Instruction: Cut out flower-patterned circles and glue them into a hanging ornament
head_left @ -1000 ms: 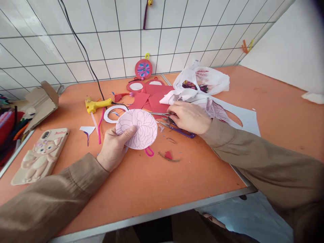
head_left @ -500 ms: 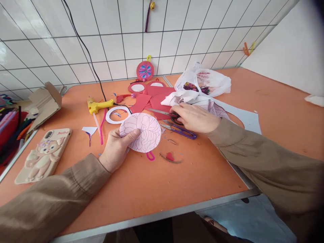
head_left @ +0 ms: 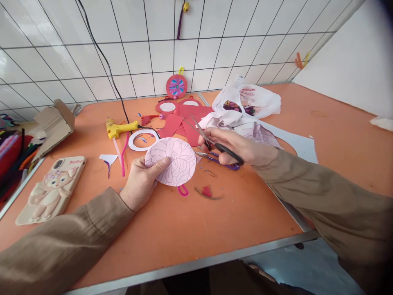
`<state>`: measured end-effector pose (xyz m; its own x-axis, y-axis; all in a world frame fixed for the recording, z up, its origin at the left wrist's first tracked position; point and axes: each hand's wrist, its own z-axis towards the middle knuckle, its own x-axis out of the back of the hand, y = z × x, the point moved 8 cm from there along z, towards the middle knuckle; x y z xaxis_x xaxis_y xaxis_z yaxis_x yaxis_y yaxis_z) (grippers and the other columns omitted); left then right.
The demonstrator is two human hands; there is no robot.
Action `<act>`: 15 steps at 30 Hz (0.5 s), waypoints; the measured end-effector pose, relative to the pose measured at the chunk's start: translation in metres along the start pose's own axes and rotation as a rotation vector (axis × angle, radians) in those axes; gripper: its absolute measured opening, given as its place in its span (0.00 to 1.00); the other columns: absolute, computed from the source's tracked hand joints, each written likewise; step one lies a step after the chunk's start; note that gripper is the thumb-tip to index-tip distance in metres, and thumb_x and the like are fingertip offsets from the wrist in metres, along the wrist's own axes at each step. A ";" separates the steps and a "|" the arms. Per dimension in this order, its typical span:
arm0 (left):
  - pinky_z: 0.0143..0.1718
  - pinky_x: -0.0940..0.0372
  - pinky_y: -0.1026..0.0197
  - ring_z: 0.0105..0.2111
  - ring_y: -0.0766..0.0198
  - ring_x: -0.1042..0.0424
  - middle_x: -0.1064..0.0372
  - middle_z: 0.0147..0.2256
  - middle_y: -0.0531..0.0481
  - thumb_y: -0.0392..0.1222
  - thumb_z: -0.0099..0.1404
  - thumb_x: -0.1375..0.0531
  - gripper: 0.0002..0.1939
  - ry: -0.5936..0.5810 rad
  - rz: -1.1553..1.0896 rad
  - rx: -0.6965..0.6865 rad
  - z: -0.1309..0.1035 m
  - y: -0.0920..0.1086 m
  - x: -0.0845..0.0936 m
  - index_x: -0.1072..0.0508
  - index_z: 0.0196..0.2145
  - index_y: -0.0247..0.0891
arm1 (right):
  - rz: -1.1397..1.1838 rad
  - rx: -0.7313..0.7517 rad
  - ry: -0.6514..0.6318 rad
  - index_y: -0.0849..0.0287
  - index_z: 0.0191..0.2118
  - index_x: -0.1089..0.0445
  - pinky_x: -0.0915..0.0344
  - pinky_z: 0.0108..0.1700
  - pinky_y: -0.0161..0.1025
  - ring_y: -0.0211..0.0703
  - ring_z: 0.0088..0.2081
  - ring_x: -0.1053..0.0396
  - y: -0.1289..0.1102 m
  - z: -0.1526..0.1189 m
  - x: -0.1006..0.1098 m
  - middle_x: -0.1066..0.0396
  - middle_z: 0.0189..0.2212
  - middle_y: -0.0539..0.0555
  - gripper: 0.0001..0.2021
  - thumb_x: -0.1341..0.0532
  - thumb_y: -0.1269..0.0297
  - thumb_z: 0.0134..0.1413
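Observation:
A round pale pink paper (head_left: pixel 181 168) printed with petal-like lines is pinched by my left hand (head_left: pixel 143 180), thumb on top. My right hand (head_left: pixel 235 146) is closed around black-handled scissors (head_left: pixel 229 152), whose blades are parted and point up and to the left, over red paper (head_left: pixel 192 123). Purple-handled scissors (head_left: pixel 229 164) lie on the table just below my right hand. A magenta loop (head_left: pixel 183 190) shows under the lower edge of the round paper. A white paper ring (head_left: pixel 133 140) lies just beyond my left hand.
A yellow glue gun (head_left: pixel 118 128) with a black cord and a phone (head_left: pixel 50 190) are on the left of the orange table (head_left: pixel 184 233). Plastic bag (head_left: pixel 264 100) and crumpled paper lie at back right. A decorated red disc (head_left: pixel 176 86) leans on the tiled wall.
My right hand has lifted the black-handled scissors off the table and turned them, and their blades are now spread. My left hand and the round paper have hardly moved.

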<state>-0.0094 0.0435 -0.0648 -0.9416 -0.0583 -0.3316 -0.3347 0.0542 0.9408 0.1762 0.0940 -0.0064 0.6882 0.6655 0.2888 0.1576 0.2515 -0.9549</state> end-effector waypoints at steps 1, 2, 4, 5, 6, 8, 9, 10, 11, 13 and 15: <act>0.41 0.25 0.52 0.37 0.52 0.19 0.18 0.35 0.44 0.45 0.50 0.24 0.15 0.001 -0.001 0.002 0.000 0.000 0.000 0.17 0.35 0.38 | -0.037 0.036 -0.016 0.54 0.36 0.37 0.34 0.36 0.39 0.39 0.34 0.39 -0.005 -0.002 -0.002 0.39 0.32 0.50 0.20 0.28 0.56 0.42; 0.41 0.25 0.51 0.37 0.51 0.19 0.18 0.35 0.44 0.46 0.50 0.24 0.15 0.001 -0.004 0.001 0.000 0.000 -0.001 0.17 0.35 0.38 | -0.086 0.074 -0.023 0.55 0.35 0.37 0.35 0.36 0.40 0.39 0.33 0.40 -0.010 -0.004 -0.002 0.39 0.32 0.50 0.20 0.28 0.53 0.42; 0.42 0.25 0.51 0.37 0.51 0.19 0.18 0.35 0.45 0.46 0.49 0.24 0.15 0.006 -0.014 -0.002 0.000 0.001 -0.001 0.17 0.34 0.38 | -0.208 0.148 -0.024 0.55 0.34 0.34 0.37 0.37 0.41 0.40 0.33 0.40 -0.018 -0.008 0.000 0.37 0.31 0.50 0.21 0.28 0.47 0.43; 0.42 0.25 0.51 0.37 0.52 0.19 0.18 0.34 0.45 0.45 0.49 0.24 0.15 0.008 -0.020 -0.003 0.000 0.002 -0.002 0.17 0.34 0.38 | -0.267 0.167 -0.021 0.56 0.35 0.31 0.38 0.37 0.41 0.41 0.32 0.39 -0.020 -0.010 0.002 0.35 0.31 0.51 0.21 0.29 0.46 0.44; 0.42 0.25 0.51 0.37 0.52 0.19 0.18 0.34 0.45 0.45 0.49 0.24 0.15 0.010 -0.026 -0.003 0.000 0.002 -0.002 0.17 0.34 0.38 | -0.322 0.173 -0.018 0.57 0.35 0.29 0.38 0.36 0.41 0.41 0.32 0.38 -0.021 -0.011 0.005 0.33 0.30 0.51 0.21 0.29 0.45 0.44; 0.41 0.25 0.52 0.37 0.53 0.19 0.18 0.34 0.46 0.45 0.49 0.24 0.14 0.012 -0.034 -0.005 0.000 0.002 -0.002 0.17 0.34 0.39 | -0.413 0.168 -0.025 0.57 0.36 0.26 0.40 0.35 0.41 0.41 0.31 0.38 -0.021 -0.014 0.009 0.31 0.29 0.52 0.19 0.29 0.48 0.45; 0.41 0.26 0.53 0.37 0.53 0.19 0.18 0.34 0.46 0.45 0.49 0.24 0.15 0.012 -0.036 -0.007 0.000 0.002 -0.002 0.17 0.34 0.39 | -0.446 0.165 -0.027 0.57 0.36 0.24 0.40 0.34 0.40 0.40 0.30 0.39 -0.021 -0.015 0.010 0.30 0.29 0.52 0.17 0.28 0.50 0.46; 0.41 0.26 0.53 0.37 0.54 0.20 0.18 0.34 0.46 0.45 0.49 0.24 0.15 0.012 -0.037 -0.010 0.000 0.003 -0.002 0.17 0.34 0.39 | -0.478 0.163 -0.032 0.57 0.35 0.23 0.41 0.33 0.40 0.40 0.29 0.39 -0.021 -0.016 0.011 0.30 0.28 0.52 0.15 0.28 0.52 0.46; 0.41 0.26 0.54 0.37 0.54 0.20 0.18 0.34 0.46 0.45 0.49 0.24 0.15 0.014 -0.037 -0.013 0.000 0.003 -0.002 0.17 0.34 0.39 | -0.508 0.161 -0.038 0.57 0.35 0.23 0.41 0.32 0.40 0.41 0.29 0.39 -0.020 -0.016 0.012 0.30 0.28 0.52 0.13 0.28 0.54 0.46; 0.42 0.26 0.54 0.38 0.54 0.20 0.18 0.35 0.45 0.45 0.50 0.24 0.15 0.021 -0.032 -0.019 0.000 0.003 -0.001 0.17 0.34 0.38 | -0.550 0.156 -0.042 0.56 0.36 0.21 0.42 0.32 0.40 0.41 0.29 0.39 -0.020 -0.017 0.014 0.29 0.27 0.52 0.12 0.28 0.56 0.46; 0.43 0.26 0.53 0.39 0.53 0.20 0.18 0.35 0.45 0.46 0.50 0.24 0.15 0.031 -0.024 -0.026 0.000 0.003 0.000 0.17 0.35 0.38 | -0.592 0.148 -0.038 0.55 0.36 0.21 0.42 0.31 0.40 0.42 0.29 0.38 -0.018 -0.018 0.017 0.29 0.27 0.52 0.12 0.28 0.56 0.45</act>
<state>-0.0105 0.0436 -0.0623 -0.9316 -0.0906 -0.3521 -0.3557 0.0268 0.9342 0.1980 0.0882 0.0149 0.4878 0.4066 0.7725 0.4036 0.6797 -0.6125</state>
